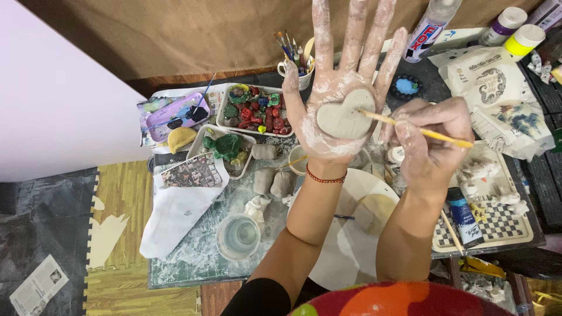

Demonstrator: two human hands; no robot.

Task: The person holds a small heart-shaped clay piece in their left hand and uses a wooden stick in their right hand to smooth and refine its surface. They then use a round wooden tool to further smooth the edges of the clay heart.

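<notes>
My left hand (pixel 339 76) is raised palm up, fingers spread and smeared with white clay. A grey heart-shaped clay piece (pixel 345 114) lies flat on its palm. My right hand (pixel 430 140) pinches a thin yellow wooden stick (pixel 421 130), its tip touching the right side of the heart. Both hands hover above a cluttered work table.
Below lie a round white board (pixel 351 246), a cup of cloudy water (pixel 238 237), grey clay lumps (pixel 273 180), white trays of painted figures (pixel 257 111), a brush cup (pixel 295 58), paint bottles (pixel 515 32), a blue paint tube (pixel 465 216) and a checkered tray (pixel 497 231).
</notes>
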